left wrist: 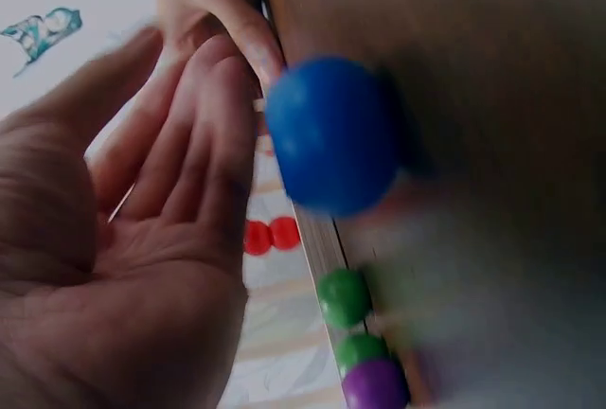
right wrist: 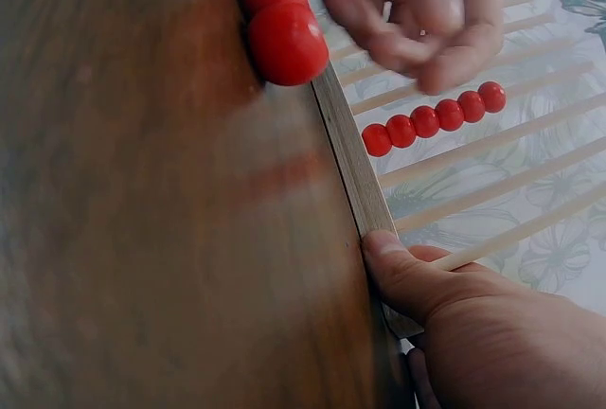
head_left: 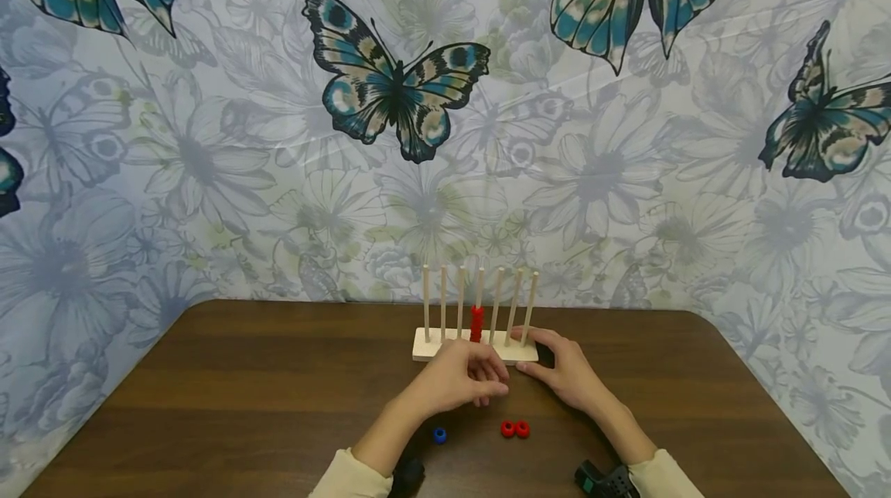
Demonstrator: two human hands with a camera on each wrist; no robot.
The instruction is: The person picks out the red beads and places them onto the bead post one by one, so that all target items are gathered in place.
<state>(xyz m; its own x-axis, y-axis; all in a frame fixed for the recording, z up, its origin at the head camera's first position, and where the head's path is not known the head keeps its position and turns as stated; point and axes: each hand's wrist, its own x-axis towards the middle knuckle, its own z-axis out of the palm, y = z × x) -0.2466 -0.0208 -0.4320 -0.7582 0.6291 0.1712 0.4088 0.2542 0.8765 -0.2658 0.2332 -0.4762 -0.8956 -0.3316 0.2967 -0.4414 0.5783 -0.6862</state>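
Our brown worktop held the pegged board our right hand pinched; our left hand hovered, loosely curled and empty.

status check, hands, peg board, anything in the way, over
Left hand in front of peg board, seemingly empty; right hand grips board's right end. Red beads stacked on middle peg. Two loose red beads, blue bead on table; peg tops look unobstructed.

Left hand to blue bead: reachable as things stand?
Probably yes: the left hand looks empty, and nothing shows between it and the blue bead. It would likely need to draw back a little; the two loose red beads sit apart, to the right of the blue one.
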